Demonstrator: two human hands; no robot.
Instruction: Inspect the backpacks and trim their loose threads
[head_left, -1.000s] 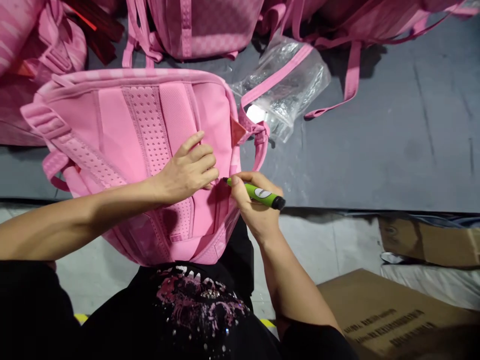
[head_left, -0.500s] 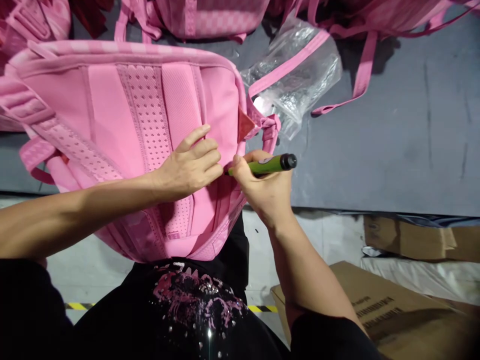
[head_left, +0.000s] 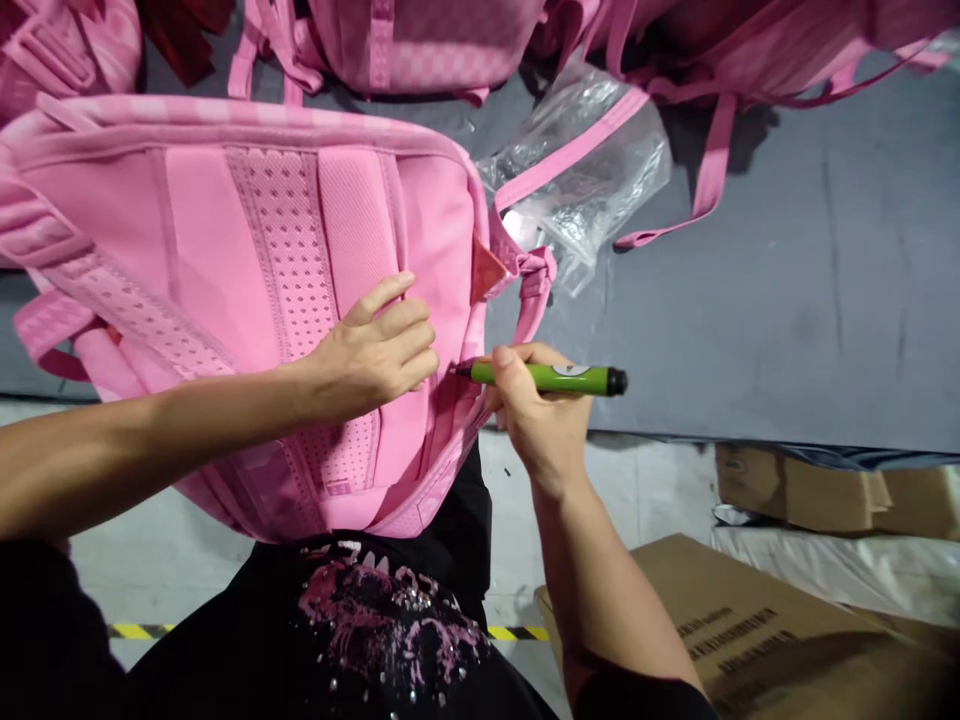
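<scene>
Marker [head_left: 547,378] across backpack [head_left: 442,210] edge, tabletop [head_left: 750,330] rightward

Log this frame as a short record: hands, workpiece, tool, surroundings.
left_hand: left hand on the back of the pink backpack, fingers curled
right_hand: right hand holding a green marker
marker_tip: at the backpack, beside the left fingers; contact unclear
backpack_position: partly on the grey table, overhanging its near edge
beyond_backpack: other pink bags; clear plastic with a pink strap across it
lower_right: cardboard box with printed text
</scene>
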